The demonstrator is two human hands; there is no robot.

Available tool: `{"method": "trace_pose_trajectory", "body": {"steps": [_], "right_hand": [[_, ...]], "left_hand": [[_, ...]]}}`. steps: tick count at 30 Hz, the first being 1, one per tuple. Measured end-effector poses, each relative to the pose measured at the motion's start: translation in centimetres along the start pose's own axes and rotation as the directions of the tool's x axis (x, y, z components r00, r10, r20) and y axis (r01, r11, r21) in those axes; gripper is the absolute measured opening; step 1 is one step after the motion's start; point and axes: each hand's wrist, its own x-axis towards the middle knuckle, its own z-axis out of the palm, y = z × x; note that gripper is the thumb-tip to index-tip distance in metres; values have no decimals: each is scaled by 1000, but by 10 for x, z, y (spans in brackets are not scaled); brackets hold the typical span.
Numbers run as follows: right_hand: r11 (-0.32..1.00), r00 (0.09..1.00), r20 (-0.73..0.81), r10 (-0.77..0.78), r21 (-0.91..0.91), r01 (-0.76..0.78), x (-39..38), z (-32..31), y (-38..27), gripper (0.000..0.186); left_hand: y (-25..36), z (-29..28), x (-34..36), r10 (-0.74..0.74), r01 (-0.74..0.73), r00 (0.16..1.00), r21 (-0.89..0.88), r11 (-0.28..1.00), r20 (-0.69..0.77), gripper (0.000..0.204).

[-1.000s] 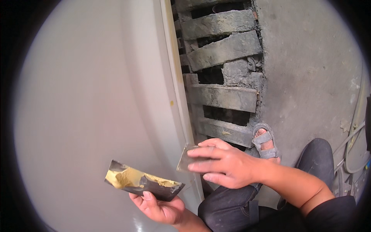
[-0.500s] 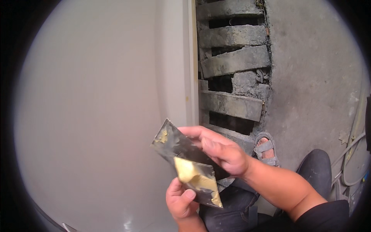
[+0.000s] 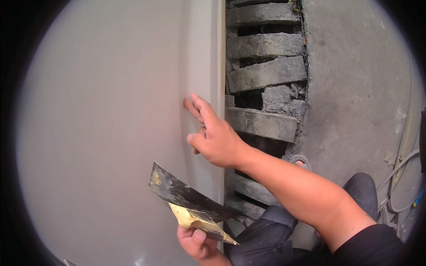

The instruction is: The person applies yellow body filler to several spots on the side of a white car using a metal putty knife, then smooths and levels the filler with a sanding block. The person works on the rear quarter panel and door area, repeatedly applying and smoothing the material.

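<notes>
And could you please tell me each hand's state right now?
Left hand: closed, holding two dark flat plates with yellow paste.
Right hand: empty, partly open, over the pale grey panel.

Free room over panel point(image 3: 102, 111), beyond blades point(image 3: 188, 194)

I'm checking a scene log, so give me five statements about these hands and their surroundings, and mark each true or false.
1. The left hand holds a dark plate bearing yellow paste. True.
2. The right hand grips a brush. False: no tool shows in it.
3. A second dark plate shows just beyond the paste. True.
4. The concrete slats lie left of the pale panel. False: they lie to its right.
5. The right sleeve is white. False: it is black.
</notes>
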Motion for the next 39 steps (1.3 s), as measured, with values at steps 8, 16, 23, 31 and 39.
{"method": "trace_pose_trajectory", "body": {"steps": [8,16,23,31,39], "right_hand": [[959,998,-50,-35,-284,19,9,8,-13,86],[707,840,38,-540,-520,478,-16,20,-17,85],[639,835,140,-532,-580,505,-33,41,-3,87],[657,824,79,-561,-562,502,-21,47,-8,88],[998,977,206,-58,15,56,-65,14,-17,66]], "left_hand": [[2,-7,0,21,-21,1000,-9,1000,6,56],[7,-9,0,46,-42,996,-52,998,82,54],[11,0,-1,60,-49,994,-125,991,92,55],[7,-12,-7,65,-61,997,-98,993,35,55],[8,-3,-9,-72,88,995,-246,965,74,55]]}}
